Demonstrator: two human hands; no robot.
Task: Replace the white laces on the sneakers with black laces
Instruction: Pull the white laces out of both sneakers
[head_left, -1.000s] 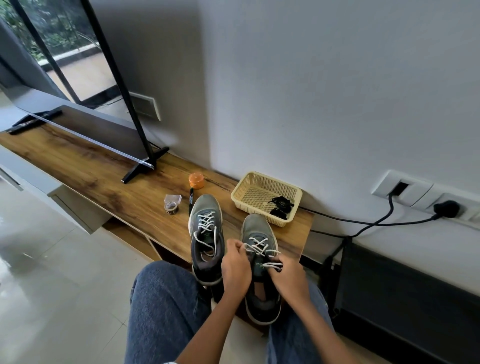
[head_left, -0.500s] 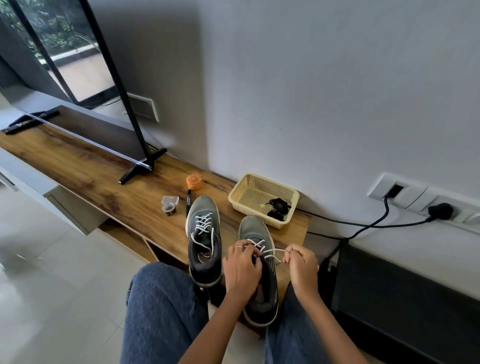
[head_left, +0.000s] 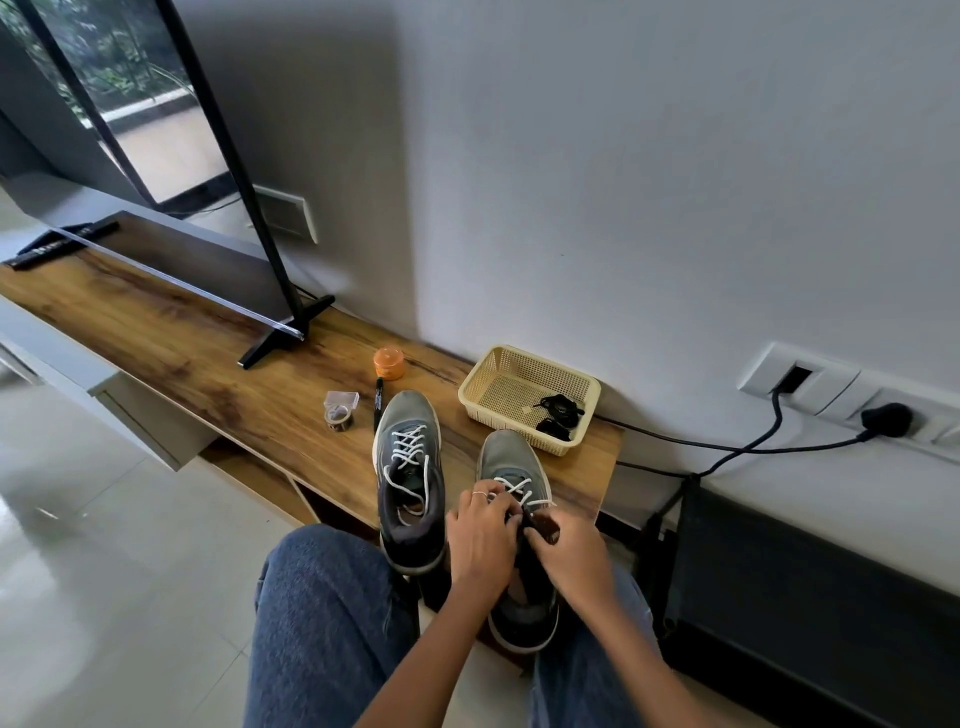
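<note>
Two grey sneakers with white laces stand on the wooden shelf (head_left: 218, 364). The left sneaker (head_left: 408, 457) is fully laced and untouched. Over the right sneaker (head_left: 506, 457), which juts past the shelf's front edge, my left hand (head_left: 480, 535) and my right hand (head_left: 569, 551) meet at the tongue, fingers pinched on its white lace (head_left: 519, 491). The hands hide the upper eyelets. Black laces (head_left: 558, 413) lie bundled in a cream plastic basket (head_left: 498, 364) behind the right sneaker.
An orange-lidded jar (head_left: 389, 362), a black marker (head_left: 378, 402) and a small clear box with a tape roll (head_left: 340, 408) lie left of the sneakers. A TV foot (head_left: 285, 332) stands further left. Black cables (head_left: 727, 447) run to wall sockets. My jeans-clad knees (head_left: 327, 597) are below.
My right hand, which had pulled a stretch of lace out to the right, has come back in to the tongue beside my left hand. The camera view shifted slightly.
</note>
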